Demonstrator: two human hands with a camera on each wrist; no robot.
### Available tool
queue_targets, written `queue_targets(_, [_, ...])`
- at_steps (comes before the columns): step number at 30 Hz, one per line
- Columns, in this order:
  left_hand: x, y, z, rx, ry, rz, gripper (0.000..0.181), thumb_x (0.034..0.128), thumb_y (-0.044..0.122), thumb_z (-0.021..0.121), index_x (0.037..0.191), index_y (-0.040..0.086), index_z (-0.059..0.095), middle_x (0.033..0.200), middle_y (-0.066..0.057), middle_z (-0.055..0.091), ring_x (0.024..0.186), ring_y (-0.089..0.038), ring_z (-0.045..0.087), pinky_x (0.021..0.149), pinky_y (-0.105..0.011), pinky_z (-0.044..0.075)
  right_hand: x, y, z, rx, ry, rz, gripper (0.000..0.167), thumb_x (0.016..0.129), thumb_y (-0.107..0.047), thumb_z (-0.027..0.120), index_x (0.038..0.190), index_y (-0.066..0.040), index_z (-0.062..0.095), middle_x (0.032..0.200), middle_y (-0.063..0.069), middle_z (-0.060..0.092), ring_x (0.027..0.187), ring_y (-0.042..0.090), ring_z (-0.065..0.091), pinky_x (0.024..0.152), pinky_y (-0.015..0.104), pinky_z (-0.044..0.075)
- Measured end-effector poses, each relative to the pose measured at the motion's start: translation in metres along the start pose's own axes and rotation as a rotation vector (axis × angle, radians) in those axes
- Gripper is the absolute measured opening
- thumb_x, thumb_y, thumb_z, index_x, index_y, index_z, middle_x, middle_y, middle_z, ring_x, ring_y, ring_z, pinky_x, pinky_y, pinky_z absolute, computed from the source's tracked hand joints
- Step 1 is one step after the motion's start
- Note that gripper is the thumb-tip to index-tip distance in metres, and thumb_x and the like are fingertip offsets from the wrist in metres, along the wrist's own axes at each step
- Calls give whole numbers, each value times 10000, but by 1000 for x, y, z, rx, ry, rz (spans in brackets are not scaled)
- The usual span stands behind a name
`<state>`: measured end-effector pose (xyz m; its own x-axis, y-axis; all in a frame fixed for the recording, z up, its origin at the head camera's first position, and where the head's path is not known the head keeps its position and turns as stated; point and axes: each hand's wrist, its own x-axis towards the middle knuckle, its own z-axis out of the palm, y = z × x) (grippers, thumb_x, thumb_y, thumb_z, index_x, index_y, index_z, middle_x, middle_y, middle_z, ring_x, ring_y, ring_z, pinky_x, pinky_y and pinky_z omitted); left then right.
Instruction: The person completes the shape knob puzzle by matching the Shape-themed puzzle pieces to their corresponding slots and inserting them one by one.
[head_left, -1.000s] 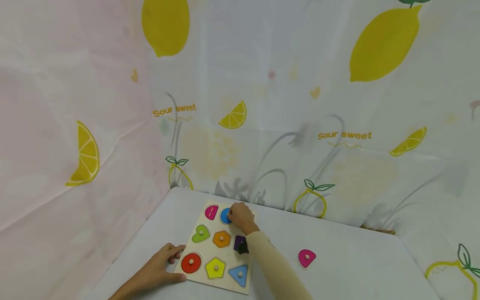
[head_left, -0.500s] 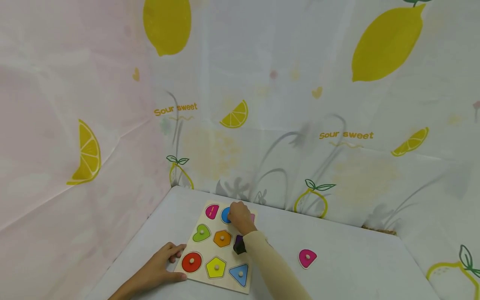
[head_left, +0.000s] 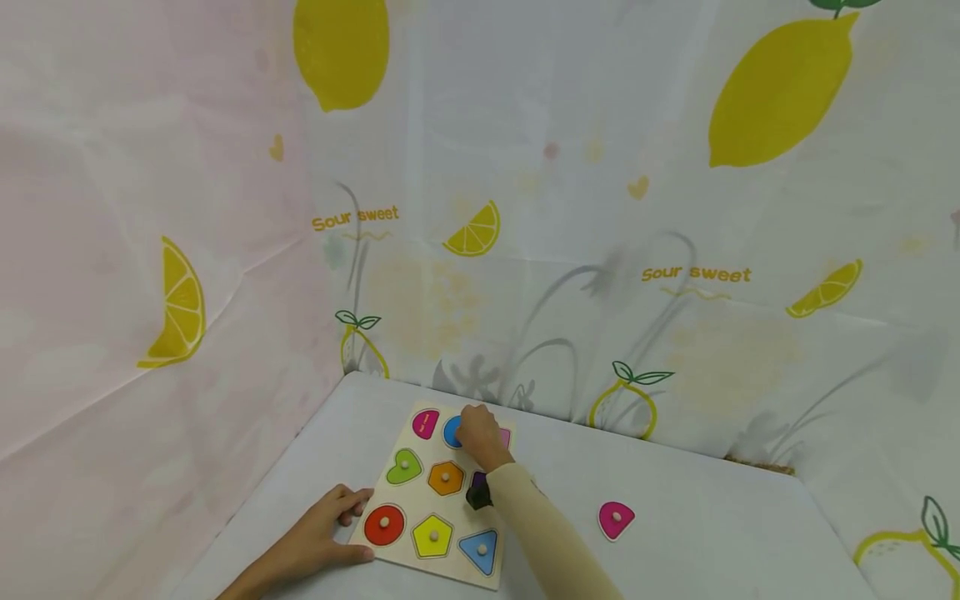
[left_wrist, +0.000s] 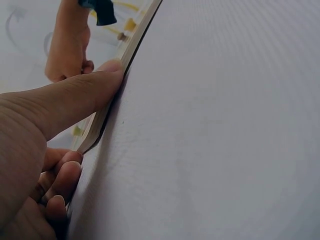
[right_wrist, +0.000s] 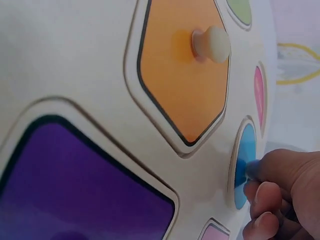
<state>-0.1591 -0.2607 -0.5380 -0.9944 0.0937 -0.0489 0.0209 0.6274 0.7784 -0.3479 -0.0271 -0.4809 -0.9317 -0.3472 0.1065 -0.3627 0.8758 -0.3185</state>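
A wooden peg puzzle board point(head_left: 405, 500) lies on the white table, bearing several coloured shapes. At its near left corner my left hand point(head_left: 318, 533) grips it, thumb along the front edge and fingers at the left side. My right hand point(head_left: 482, 435) pinches the blue rounded piece point(right_wrist: 245, 165) at the board's far row; its knob is hidden by the fingers. That piece sits in or right over its recess. Nearby are the orange hexagon point(right_wrist: 185, 70) with a pale knob and the purple piece point(right_wrist: 90, 185), partly under the right wrist in the head view.
A pink half-round piece point(head_left: 617, 521) with a knob lies on the table point(head_left: 690, 542), right of the board. At the board's far left is a pink half-round recess point(head_left: 426, 424). A patterned lemon cloth point(head_left: 525, 292) hangs behind the table.
My right wrist has turned slightly, and a pink patch at the board's far right corner shows more. The right hand keeps its pinch at the blue piece. My left hand stays put.
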Motion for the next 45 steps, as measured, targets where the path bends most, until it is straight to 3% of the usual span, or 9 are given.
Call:
queue_targets(3, [0, 1, 2, 6, -5, -6, 962, 664, 433, 961, 1444, 26, 573, 1001, -11, 470, 961, -188, 466, 791, -227, 449, -2, 7, 2, 15, -5, -17, 229, 911, -41, 705, 698, 6, 637, 659, 62, 498, 560, 214, 538, 574, 320, 538])
queue_targets(6, [-1, 3, 3, 9, -5, -19, 969, 652, 430, 967, 1442, 28, 575, 993, -7, 468, 962, -188, 466, 789, -233, 451, -3, 17, 5, 31, 12, -79, 203, 915, -85, 727, 728, -11, 702, 685, 38, 558, 570, 176, 521, 551, 280, 496])
queue_targets(11, [-2, 3, 3, 17, -3, 0, 955, 656, 416, 969, 1439, 35, 578, 995, -5, 462, 962, -187, 462, 796, -248, 432, -13, 37, 4, 127, 14, -147, 123, 908, -181, 775, 963, -76, 809, 873, 21, 717, 676, 124, 550, 598, 251, 488])
queue_targets(19, [-2, 3, 1, 33, 16, -44, 965, 625, 440, 977, 1430, 67, 596, 989, 4, 467, 956, -169, 466, 780, -244, 448, -46, 71, -22, 215, 34, -220, 189, 917, -189, 772, 1048, -52, 776, 753, -28, 648, 644, 91, 535, 571, 238, 458])
queue_targets(24, [-3, 4, -2, 33, 17, 1, 950, 648, 421, 970, 1436, 55, 585, 995, 2, 466, 952, -157, 465, 768, -236, 441, -73, 103, -40, 251, 80, -242, 165, 926, -177, 775, 1044, -62, 773, 760, -29, 662, 653, 78, 517, 558, 248, 431])
queue_targets(32, [-1, 4, -5, 43, 8, 51, 948, 663, 427, 959, 1440, 42, 575, 992, 2, 456, 937, -108, 456, 767, -232, 419, -122, 157, -54, 282, 123, -149, 129, 910, -182, 798, 1010, -104, 776, 743, -90, 629, 594, 41, 475, 527, 245, 423])
queue_targets(39, [1, 3, -5, 71, 4, 8, 965, 649, 456, 960, 1433, 41, 581, 996, 4, 469, 934, -134, 466, 755, -229, 450, -161, 185, -60, 326, 127, -26, 137, 909, -193, 798, 1006, -99, 773, 704, -103, 604, 554, 35, 496, 519, 238, 428])
queue_targets(45, [3, 5, -2, 67, 4, -33, 987, 619, 451, 974, 1425, 33, 588, 986, 2, 469, 947, -174, 471, 753, -236, 454, -183, 202, -61, 359, 160, 72, 128, 880, -181, 824, 973, -108, 776, 706, -93, 600, 607, 34, 515, 555, 232, 436])
